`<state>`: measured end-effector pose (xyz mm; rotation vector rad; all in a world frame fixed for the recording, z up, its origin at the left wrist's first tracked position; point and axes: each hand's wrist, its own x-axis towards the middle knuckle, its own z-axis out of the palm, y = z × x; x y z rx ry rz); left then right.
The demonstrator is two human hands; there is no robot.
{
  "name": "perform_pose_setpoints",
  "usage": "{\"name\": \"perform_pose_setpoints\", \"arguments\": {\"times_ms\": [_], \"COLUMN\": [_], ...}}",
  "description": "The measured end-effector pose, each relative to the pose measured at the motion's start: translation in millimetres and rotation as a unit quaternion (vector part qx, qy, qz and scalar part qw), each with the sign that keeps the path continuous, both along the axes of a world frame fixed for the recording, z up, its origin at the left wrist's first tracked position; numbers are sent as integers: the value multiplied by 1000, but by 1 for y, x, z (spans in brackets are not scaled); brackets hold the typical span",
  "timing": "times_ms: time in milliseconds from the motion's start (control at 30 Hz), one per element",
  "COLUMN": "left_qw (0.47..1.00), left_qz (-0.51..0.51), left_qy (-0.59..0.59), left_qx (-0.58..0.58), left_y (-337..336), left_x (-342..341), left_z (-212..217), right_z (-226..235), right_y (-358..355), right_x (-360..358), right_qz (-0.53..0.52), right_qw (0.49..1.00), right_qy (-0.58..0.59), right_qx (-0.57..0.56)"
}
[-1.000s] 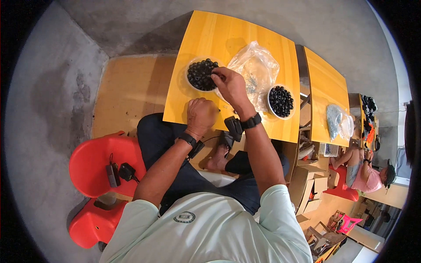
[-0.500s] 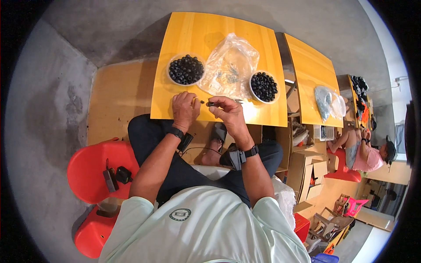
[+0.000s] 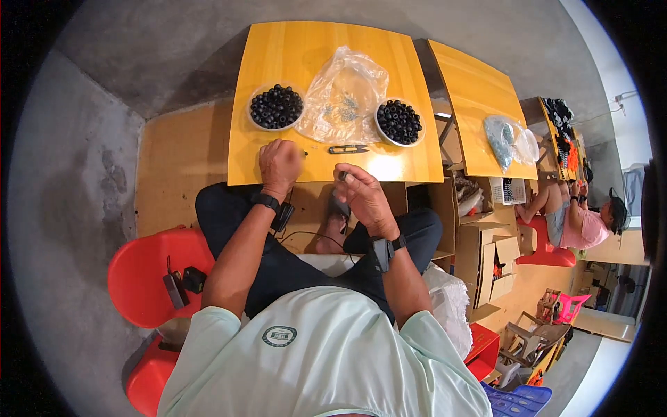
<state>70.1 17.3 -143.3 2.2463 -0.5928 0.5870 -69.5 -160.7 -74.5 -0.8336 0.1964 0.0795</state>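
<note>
My right hand (image 3: 365, 198) pinches a small black bead-like piece (image 3: 342, 176) between thumb and finger, just off the near table edge. My left hand (image 3: 281, 168) is curled over the table's near edge. Its fingertips are blurred, and a tiny dark bit (image 3: 304, 153) shows beside them. Between and beyond the hands lies a pair of dark thread snips (image 3: 347, 149). Two round clear tubs full of similar black pieces stand on the table: the left tub (image 3: 276, 128) past my left hand, the right tub (image 3: 399, 143) past my right. A clear plastic bag (image 3: 326, 121) holding small bits lies between them.
The yellow table (image 3: 278, 42) has a second table (image 3: 462, 83) to its right with another bag (image 3: 500, 142). Open cardboard boxes (image 3: 497, 267) stand right of my legs; red chairs (image 3: 142, 278) are at left. Another person (image 3: 583, 226) sits far right. A cable crosses near my feet.
My right hand has drawn back toward me with the black piece, away from my left hand. The snips are now plainly visible. The whole view has shifted slightly.
</note>
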Motion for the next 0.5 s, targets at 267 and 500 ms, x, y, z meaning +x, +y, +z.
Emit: {"name": "perform_pose_setpoints", "arguments": {"times_ms": [267, 500], "left_qw": [999, 998], "left_qz": [-8, -36], "left_qy": [-24, 4], "left_qx": [-24, -59], "left_y": [-3, -2], "left_x": [2, 2], "left_z": [-2, -4], "right_z": [-11, -22], "right_y": [-5, -2], "right_x": [-12, -28], "right_qz": [9, -16], "right_qw": [993, 993], "right_qy": [-42, 4], "right_qx": [106, 120]}}
